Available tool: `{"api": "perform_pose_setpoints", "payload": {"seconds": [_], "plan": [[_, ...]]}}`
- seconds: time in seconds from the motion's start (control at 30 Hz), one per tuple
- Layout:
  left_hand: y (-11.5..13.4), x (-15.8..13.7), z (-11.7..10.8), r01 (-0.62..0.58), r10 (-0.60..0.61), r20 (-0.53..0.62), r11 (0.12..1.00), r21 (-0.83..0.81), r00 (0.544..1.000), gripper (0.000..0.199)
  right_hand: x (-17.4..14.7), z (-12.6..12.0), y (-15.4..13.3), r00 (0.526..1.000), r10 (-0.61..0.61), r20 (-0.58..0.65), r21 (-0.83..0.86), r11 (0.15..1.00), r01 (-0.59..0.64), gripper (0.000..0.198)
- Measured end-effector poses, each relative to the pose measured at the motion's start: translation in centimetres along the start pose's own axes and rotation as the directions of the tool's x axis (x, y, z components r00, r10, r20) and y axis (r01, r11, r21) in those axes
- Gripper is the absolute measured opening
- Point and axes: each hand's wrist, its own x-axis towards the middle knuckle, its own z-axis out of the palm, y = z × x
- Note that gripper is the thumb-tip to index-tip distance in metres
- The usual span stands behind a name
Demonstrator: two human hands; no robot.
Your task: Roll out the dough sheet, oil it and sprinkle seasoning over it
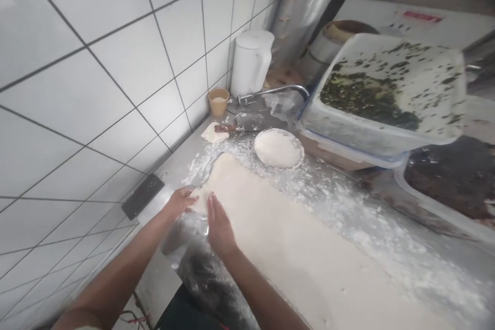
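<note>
dough sheet (294, 237) first, long pale slab running along the floured steel counter (359, 227) from near me to up by the plate, biggest thing here. white tiled wall (96, 87) on my left side. clear tub of chopped greens (386, 93) stacked on another tub at right, a dark-filled tub (448, 180) below it. white jug (251, 62) at the back by the wall, tap spout (274, 91) just beside it. white plate of flour (279, 148) just past the far end of the dough. black phone-like slab (143, 196) lying by the wall, near my left hand. small dough scrap (214, 133) and tan cup (218, 101) in the back corner. my left hand (181, 201) on the dough's left edge, fingers bent over the rim, touching it. my right hand (218, 224) flat, fingers together, palm pressed down on that same edge, just beside the left one. no pinch on either hand.
</note>
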Motion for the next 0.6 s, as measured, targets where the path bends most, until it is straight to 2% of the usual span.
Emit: {"api": "perform_pose_setpoints", "payload": {"seconds": [0.07, 0.13, 0.2, 0.27, 0.33, 0.37, 0.43, 0.47, 0.53, 0.57, 0.6], "plan": [[-0.7, 0.1, -1.7, 0.043, -0.041, -0.019, 0.994, 0.097, 0.999, 0.033, 0.3, 0.6, -1.1, 0.997, -0.014, 0.072, 0.001, 1.000, 0.014, 0.080], [-1.1, 0.3, -2.3, 0.054, -0.038, -0.084, 0.979, 0.195, 0.996, 0.029, 0.7, 0.7, -1.5, 0.989, -0.056, 0.135, 0.021, 0.998, 0.054, 0.078], [-1.0, 0.9, -1.6, -0.039, 0.115, -0.190, 0.930, 0.365, 0.975, 0.031, 1.8, 0.3, -0.9, 0.980, -0.110, 0.167, 0.046, 0.994, 0.104, 0.082], [-0.1, 2.2, 0.3, -0.224, 0.399, -0.204, 0.792, 0.567, 0.894, 0.039, 3.5, -0.5, 0.6, 0.982, -0.118, 0.146, 0.028, 0.993, 0.115, 0.078], [1.4, 4.3, 2.9, -0.423, 0.633, -0.055, 0.576, 0.699, 0.772, 0.046, 5.4, -1.5, 3.0, 0.996, -0.044, 0.084, -0.041, 0.998, 0.048, 0.068], [2.3, 5.5, 4.5, -0.494, 0.687, 0.035, 0.485, 0.722, 0.725, 0.048, 6.1, -2.2, 4.4, 0.999, 0.021, 0.039, -0.083, 0.996, -0.018, 0.063], [3.9, 7.7, 7.9, -0.537, 0.724, 0.132, 0.362, 0.762, 0.677, 0.052, 6.0, -3.7, 7.6, 0.985, 0.160, -0.056, -0.155, 0.974, -0.167, 0.060], [4.6, 8.3, 9.8, -0.526, 0.730, 0.147, 0.323, 0.786, 0.668, 0.055, 5.0, -4.7, 9.2, 0.968, 0.232, -0.101, -0.184, 0.951, -0.247, 0.060], [5.3, 8.3, 13.7, -0.531, 0.739, 0.202, 0.240, 0.812, 0.643, 0.059, 0.9, -6.8, 12.4, 0.913, 0.369, -0.172, -0.232, 0.886, -0.401, 0.060], [5.2, 7.6, 15.5, -0.577, 0.739, 0.282, 0.172, 0.799, 0.612, 0.060, -2.1, -8.0, 13.8, 0.874, 0.441, -0.204, -0.252, 0.839, -0.482, 0.061], [5.0, 6.5, 17.2, -0.651, 0.728, 0.400, 0.083, 0.755, 0.557, 0.062, -5.5, -9.2, 15.2, 0.824, 0.514, -0.239, -0.270, 0.780, -0.565, 0.060]]}}
